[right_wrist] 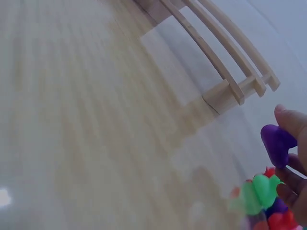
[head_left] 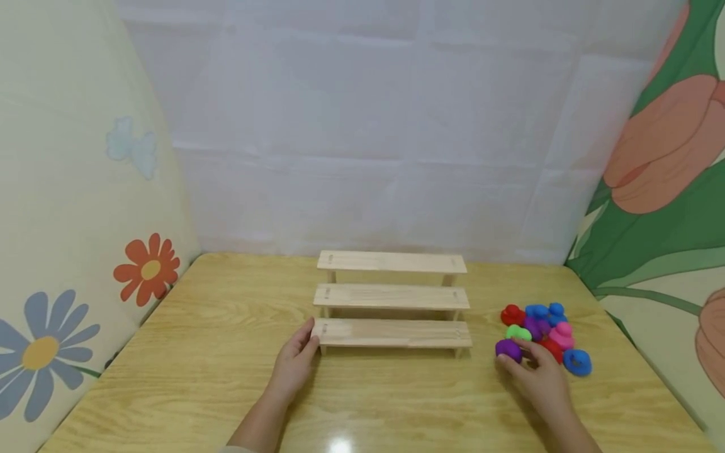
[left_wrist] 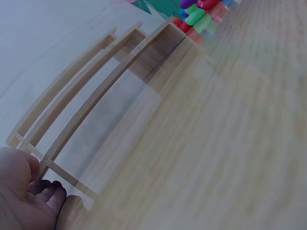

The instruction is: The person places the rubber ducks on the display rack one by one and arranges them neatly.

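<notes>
A three-tier wooden stand (head_left: pixel 391 332) stands on the table, its steps rising toward the back. My left hand (head_left: pixel 296 360) grips the left end of the lowest step; in the left wrist view the curled fingers (left_wrist: pixel 50 194) sit around that corner. On the right side, my right hand (head_left: pixel 540 377) pinches a small purple rubber duck (head_left: pixel 508 350) between thumb and fingers. The right wrist view shows the purple duck (right_wrist: pixel 277 145) held above the table. Beside and beyond this hand lies a cluster of ducks, including a green one (head_left: pixel 517 333) and a pink one (head_left: pixel 562 336).
More ducks in the cluster are red (head_left: pixel 512 314) and blue (head_left: pixel 578 363), set close together right of the stand. The wood-grain table (head_left: pixel 226 384) ends at a white cloth backdrop (head_left: pixel 362 138). Flower-patterned panels (head_left: pixel 668 251) flank both sides.
</notes>
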The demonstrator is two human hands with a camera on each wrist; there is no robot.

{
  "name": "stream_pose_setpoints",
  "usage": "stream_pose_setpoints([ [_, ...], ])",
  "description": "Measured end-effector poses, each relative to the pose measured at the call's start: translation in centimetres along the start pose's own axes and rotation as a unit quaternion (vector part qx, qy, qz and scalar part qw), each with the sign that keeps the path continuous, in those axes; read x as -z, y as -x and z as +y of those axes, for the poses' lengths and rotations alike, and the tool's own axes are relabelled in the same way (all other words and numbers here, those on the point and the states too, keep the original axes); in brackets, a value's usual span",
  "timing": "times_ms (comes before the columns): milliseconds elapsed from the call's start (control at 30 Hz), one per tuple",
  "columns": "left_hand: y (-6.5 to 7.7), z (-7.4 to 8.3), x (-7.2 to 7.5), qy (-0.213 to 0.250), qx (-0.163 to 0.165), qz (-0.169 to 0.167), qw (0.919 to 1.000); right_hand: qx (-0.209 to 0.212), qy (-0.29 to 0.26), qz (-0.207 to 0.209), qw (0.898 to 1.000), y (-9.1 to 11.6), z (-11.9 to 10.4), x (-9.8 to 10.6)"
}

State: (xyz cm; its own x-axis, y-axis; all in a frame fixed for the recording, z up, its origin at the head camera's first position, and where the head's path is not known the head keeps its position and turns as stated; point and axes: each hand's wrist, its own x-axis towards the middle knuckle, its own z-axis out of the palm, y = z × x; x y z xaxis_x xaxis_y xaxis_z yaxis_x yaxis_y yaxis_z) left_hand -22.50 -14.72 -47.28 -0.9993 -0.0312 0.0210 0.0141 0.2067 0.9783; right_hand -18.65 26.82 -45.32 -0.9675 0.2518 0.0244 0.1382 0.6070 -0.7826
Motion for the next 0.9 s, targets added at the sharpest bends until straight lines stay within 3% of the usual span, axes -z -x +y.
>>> stream_pose_setpoints([
  [300,0.1,0.1,0.0,-0.002,0.003,0.008,1.0,0.116,0.002,0.033,0.993,-2.1,-3.6,-1.7],
  [900,0.2,0.2,-0.1,0.002,0.003,0.012,0.9999,0.177,-0.058,0.007,0.982,-5.5,-9.6,-3.8],
])
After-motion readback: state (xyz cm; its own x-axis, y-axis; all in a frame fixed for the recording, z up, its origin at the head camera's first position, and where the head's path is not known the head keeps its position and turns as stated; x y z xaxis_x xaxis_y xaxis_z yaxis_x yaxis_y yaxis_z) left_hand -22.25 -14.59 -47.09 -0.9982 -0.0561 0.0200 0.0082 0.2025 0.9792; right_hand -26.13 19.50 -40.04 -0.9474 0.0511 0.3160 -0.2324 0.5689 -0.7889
